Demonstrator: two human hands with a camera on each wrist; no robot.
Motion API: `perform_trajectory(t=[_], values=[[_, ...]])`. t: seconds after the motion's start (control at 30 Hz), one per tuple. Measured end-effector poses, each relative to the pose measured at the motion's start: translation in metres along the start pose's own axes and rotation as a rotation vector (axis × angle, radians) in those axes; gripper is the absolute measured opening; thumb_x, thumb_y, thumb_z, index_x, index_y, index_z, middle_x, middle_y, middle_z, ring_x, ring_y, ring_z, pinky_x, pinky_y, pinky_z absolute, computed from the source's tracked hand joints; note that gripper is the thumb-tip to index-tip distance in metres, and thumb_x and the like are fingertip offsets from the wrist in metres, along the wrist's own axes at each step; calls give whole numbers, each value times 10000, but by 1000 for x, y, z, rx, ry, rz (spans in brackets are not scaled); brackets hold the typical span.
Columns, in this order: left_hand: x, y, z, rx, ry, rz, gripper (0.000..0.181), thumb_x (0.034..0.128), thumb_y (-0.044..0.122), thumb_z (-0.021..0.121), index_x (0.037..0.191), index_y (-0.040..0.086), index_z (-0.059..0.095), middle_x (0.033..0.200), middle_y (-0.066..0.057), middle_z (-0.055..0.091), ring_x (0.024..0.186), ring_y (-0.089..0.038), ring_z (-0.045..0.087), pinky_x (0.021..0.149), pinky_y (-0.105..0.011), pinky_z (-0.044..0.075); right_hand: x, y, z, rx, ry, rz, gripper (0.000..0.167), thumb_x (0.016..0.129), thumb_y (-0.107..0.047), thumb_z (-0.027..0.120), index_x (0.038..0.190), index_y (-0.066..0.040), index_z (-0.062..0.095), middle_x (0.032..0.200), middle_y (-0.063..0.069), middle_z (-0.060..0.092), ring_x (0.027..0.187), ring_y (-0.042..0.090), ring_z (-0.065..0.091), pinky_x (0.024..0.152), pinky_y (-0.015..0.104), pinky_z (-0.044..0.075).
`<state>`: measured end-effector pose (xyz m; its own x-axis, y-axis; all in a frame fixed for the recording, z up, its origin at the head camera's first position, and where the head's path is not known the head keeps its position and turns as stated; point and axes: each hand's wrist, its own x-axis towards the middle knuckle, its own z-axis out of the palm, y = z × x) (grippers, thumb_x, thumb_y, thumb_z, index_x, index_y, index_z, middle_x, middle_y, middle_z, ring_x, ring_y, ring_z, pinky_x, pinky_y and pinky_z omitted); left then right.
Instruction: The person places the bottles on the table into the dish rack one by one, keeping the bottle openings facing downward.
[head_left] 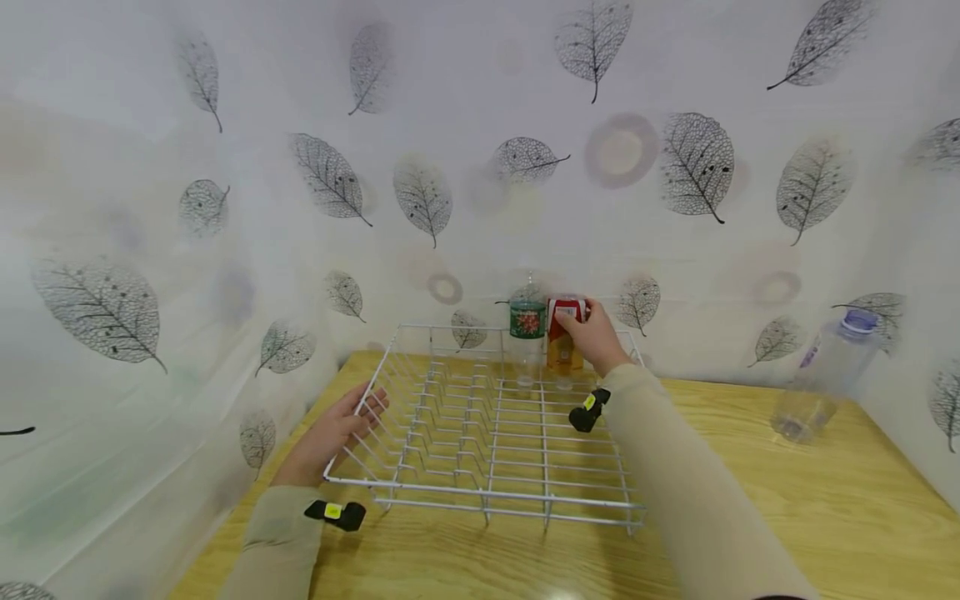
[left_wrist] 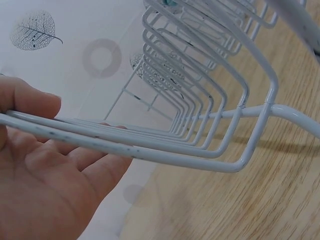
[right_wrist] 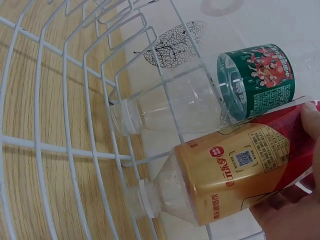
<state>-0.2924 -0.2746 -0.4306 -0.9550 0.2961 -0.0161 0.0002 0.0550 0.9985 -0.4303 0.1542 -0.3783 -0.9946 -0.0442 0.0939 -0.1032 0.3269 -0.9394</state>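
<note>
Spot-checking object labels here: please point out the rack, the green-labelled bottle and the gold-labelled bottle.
Rack [head_left: 487, 492]: head view, on its front rail.
Green-labelled bottle [right_wrist: 265, 76]: right wrist view, on its label.
Gold-labelled bottle [right_wrist: 234, 166]: right wrist view, on its label.

Wht wire rack [head_left: 492, 450] & clear btl [head_left: 823, 382] stand on wood-grain tbl [head_left: 840, 500].

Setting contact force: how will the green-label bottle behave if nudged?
Green-label bottle: probably light, since its clear body looks empty; likely apt to tip, standing neck-down in the rack; perhaps slippery, given its glossy surface.
</note>
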Motion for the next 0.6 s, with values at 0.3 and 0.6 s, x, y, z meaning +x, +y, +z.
perform_trajectory(t=[0.3, 0.6], values=[[-1, 0, -2, 22, -3, 0, 794, 953, -97, 353, 1634, 90, -10, 1664, -209, 113, 1510, -376, 175, 1193, -516, 208, -4, -3, -3, -65, -17, 11, 884, 1025, -504, 533, 1633, -84, 47, 1553, 214, 352, 1381, 377, 412, 1099, 540, 391], [0, -3, -1, 4, -7, 7, 775, 966, -91, 349, 1630, 70, -17, 1662, -221, 107, 1512, -375, 166, 1189, -476, 226, -10, -7, -11, -116, -22, 6, 949, 994, -569, 546, 1640, -113, 20, 1584, 218, 321, 1412, 391, 376, 1106, 560, 378]])
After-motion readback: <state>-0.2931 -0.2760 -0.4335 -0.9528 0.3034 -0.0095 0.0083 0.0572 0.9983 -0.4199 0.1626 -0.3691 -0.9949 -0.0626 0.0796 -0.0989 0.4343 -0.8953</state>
